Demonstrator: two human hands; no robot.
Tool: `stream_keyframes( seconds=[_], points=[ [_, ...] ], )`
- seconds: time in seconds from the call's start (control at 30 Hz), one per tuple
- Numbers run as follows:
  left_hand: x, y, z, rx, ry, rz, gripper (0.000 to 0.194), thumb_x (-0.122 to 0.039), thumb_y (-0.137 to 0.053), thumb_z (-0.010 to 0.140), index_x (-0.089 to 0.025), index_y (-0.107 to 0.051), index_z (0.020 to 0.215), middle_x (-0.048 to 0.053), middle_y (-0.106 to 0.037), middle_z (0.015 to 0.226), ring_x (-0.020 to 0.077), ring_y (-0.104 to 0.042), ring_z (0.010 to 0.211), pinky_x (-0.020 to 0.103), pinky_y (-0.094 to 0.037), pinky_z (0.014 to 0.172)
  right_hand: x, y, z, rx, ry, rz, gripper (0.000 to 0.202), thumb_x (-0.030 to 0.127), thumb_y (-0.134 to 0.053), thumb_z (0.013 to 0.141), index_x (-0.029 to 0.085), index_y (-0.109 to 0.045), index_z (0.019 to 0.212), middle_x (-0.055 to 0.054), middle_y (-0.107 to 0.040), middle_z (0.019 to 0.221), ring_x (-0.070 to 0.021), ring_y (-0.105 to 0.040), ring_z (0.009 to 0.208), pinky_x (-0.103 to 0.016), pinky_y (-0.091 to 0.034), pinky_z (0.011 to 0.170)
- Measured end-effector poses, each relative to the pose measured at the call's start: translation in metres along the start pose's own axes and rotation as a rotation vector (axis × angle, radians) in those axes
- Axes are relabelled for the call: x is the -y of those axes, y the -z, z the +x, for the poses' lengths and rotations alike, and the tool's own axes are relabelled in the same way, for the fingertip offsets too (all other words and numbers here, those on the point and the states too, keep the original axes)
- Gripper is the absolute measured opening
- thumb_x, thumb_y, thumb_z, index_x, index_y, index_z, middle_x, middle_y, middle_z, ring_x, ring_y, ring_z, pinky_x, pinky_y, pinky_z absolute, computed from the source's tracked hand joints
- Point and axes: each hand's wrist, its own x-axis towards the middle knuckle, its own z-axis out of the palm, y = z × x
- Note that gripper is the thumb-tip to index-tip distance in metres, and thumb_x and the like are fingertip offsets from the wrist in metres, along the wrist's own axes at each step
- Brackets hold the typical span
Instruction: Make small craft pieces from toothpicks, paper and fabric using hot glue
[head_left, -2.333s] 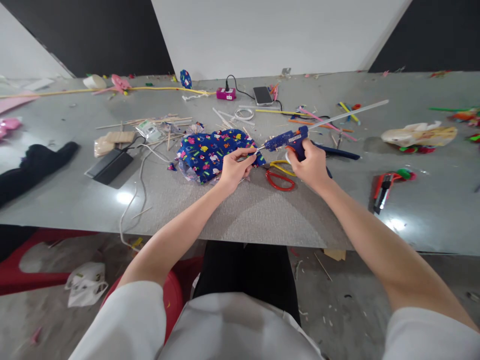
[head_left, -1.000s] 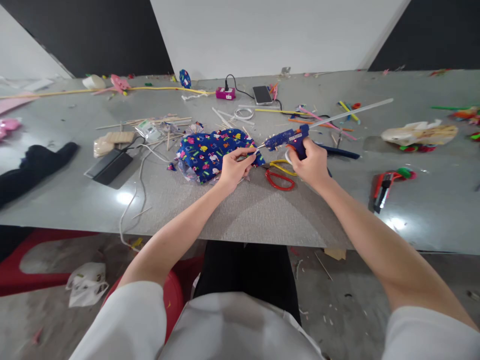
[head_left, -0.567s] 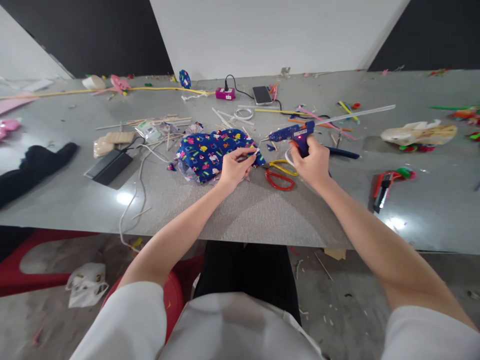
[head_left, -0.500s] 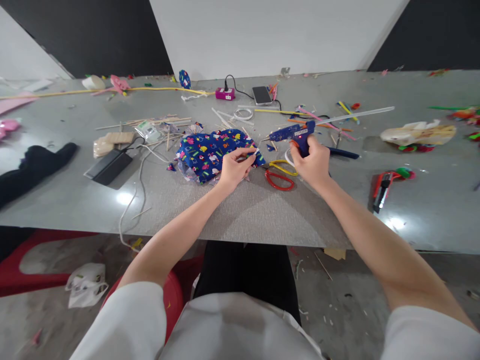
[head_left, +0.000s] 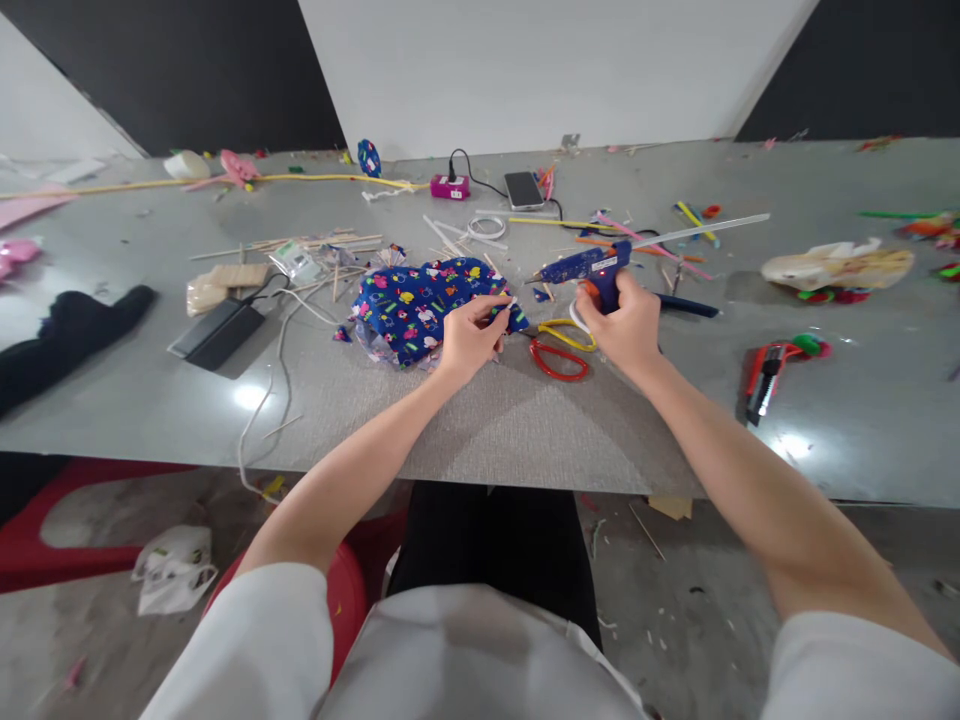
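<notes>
My right hand (head_left: 621, 318) is wrapped round the handle of a blue hot glue gun (head_left: 581, 267), a finger at its orange trigger. A long clear glue stick (head_left: 705, 231) pokes out of the gun's back, and the nozzle points left. My left hand (head_left: 474, 338) pinches a small bit of blue patterned fabric (head_left: 517, 318) with a whitish spot near the fingertips. Behind that hand lies a larger bunched piece of blue printed cloth (head_left: 409, 310). Between my hands rest scissors with one red and one yellow handle loop (head_left: 559, 362); their blades are mostly hidden.
A black adapter box (head_left: 221, 332) with a pale cable lies to the left. Thin wooden sticks (head_left: 322, 242) are scattered behind the cloth. A phone (head_left: 523, 191) and a purple socket block (head_left: 450, 187) sit at the back. On the right is a box cutter (head_left: 763, 385).
The glue gun has shifted slightly, and its glue stick's far end reaches less far right. The left hand has hardly moved and keeps its pinch.
</notes>
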Motion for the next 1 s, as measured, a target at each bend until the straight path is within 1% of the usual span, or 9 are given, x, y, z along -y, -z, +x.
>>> stream_keyframes(
  seconds=[0.13, 0.4, 0.6, 0.83, 1.0],
  points=[
    [-0.0037, -0.0003, -0.0031, 0.006, -0.007, 0.032, 0.021, -0.033, -0.073, 0.095, -0.018, -0.075, 0.109, -0.004, -0.064, 0.057, 0.0070, -0.050, 0.035, 0.018, -0.034, 0.034, -0.0005, -0.0008, -0.0004, -0.003, 0.000, 0.008, 0.036, 0.059, -0.067, 0.090, 0.024, -0.058, 0.086, -0.002, -0.057, 0.067, -0.0201, -0.057, 0.062, -0.038, -0.050, 0.067],
    [-0.0044, 0.0019, -0.0042, 0.001, -0.092, 0.121, 0.016, -0.030, -0.069, 0.098, -0.021, -0.075, 0.110, -0.005, -0.062, 0.058, 0.0064, -0.052, 0.036, 0.018, -0.036, 0.037, -0.0014, -0.0008, -0.0009, -0.012, 0.006, 0.004, 0.036, 0.061, -0.066, 0.090, 0.025, -0.059, 0.086, -0.002, -0.060, 0.066, -0.0192, -0.055, 0.058, -0.037, -0.049, 0.063],
    [-0.0057, 0.0016, -0.0050, -0.002, -0.106, 0.149, 0.015, -0.028, -0.069, 0.097, -0.021, -0.074, 0.109, -0.006, -0.061, 0.059, 0.0062, -0.053, 0.038, 0.017, -0.037, 0.040, 0.0004, -0.0005, -0.0010, -0.005, 0.000, 0.015, 0.040, 0.065, -0.066, 0.090, 0.025, -0.060, 0.087, -0.002, -0.061, 0.066, -0.0193, -0.056, 0.059, -0.037, -0.050, 0.064],
    [-0.0066, 0.0023, -0.0048, -0.003, -0.137, 0.197, 0.013, -0.025, -0.067, 0.097, -0.021, -0.073, 0.108, -0.005, -0.064, 0.063, 0.0069, -0.055, 0.041, 0.018, -0.039, 0.045, 0.0017, 0.0001, -0.0011, 0.002, -0.001, 0.025, 0.036, 0.059, -0.067, 0.090, 0.025, -0.059, 0.087, -0.002, -0.063, 0.069, -0.0193, -0.057, 0.061, -0.037, -0.050, 0.066],
    [-0.0075, 0.0013, -0.0055, -0.021, -0.124, 0.189, 0.013, -0.026, -0.069, 0.095, -0.021, -0.074, 0.106, -0.005, -0.065, 0.064, 0.0066, -0.054, 0.041, 0.019, -0.040, 0.045, 0.0029, 0.0007, -0.0014, -0.006, -0.006, 0.020, 0.036, 0.060, -0.067, 0.090, 0.025, -0.060, 0.088, -0.002, -0.061, 0.067, -0.0202, -0.057, 0.061, -0.038, -0.050, 0.065]
  ],
)
